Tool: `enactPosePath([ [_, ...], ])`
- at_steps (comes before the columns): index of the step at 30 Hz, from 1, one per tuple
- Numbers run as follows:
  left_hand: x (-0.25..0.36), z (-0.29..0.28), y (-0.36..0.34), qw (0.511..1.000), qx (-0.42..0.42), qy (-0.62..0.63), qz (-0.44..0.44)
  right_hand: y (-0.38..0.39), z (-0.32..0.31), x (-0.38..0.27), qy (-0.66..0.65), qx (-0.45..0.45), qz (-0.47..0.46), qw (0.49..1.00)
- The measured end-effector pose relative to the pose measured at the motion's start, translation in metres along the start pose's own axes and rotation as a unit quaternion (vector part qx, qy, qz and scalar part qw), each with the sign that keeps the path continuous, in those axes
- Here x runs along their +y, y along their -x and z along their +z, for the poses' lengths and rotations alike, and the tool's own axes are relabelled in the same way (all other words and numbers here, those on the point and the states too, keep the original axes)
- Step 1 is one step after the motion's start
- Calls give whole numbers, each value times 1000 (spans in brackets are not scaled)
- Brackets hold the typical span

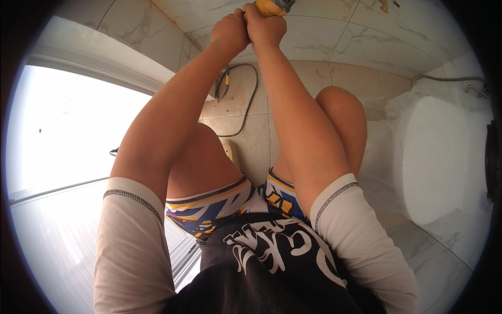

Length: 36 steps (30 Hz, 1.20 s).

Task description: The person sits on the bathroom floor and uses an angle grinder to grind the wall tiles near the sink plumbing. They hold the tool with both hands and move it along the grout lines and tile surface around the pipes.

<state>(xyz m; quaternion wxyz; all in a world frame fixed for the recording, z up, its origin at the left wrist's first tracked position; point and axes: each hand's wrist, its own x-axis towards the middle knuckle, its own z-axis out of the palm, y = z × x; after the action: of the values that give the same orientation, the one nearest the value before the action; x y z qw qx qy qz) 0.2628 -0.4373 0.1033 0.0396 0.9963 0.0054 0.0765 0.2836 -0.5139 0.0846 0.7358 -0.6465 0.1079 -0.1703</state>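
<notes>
Both arms stretch out toward the marbled tile wall point(308, 39) at the top of the head view. My right hand point(266, 29) is closed around a yellow tool with a dark end point(271, 7), which looks like a power tool. Pressed close beside it, my left hand point(230, 31) is closed too, with a bit of the same yellow body showing between the two hands. The tool's far part is cut off by the picture's upper edge, so its working end is hidden.
A dark cable point(255, 94) loops over the tiled floor, with a yellow-and-black piece point(227, 80) near the wall corner. At right stands a white toilet-like fixture point(431, 157) under clear plastic. A hose point(444, 78) runs behind it. A bright opening point(73, 125) lies left.
</notes>
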Motion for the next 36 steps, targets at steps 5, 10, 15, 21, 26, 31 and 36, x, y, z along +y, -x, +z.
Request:
enactPosePath([
  [5,-4,-1,2,1000,1,4,-2,4,2,0,-10,-11,7,1000],
  [10,5,2,12,1000,-23,13,5,12,-11,6,-63,12,25,998],
  [15,17,8,15,999,-23,35,30,11,-25,10,-78,15,33,996],
  [21,16,10,7,998,-22,47,45,7,-21,13,-54,51,-7,997],
  [26,18,9,3,997,-35,46,52,4,-22,10,-69,75,10,995],
  [31,23,11,-1,997,-41,37,49,0,-27,7,-89,54,49,993],
  [36,22,13,-5,998,-39,38,43,-8,-25,8,4,58,-12,998],
])
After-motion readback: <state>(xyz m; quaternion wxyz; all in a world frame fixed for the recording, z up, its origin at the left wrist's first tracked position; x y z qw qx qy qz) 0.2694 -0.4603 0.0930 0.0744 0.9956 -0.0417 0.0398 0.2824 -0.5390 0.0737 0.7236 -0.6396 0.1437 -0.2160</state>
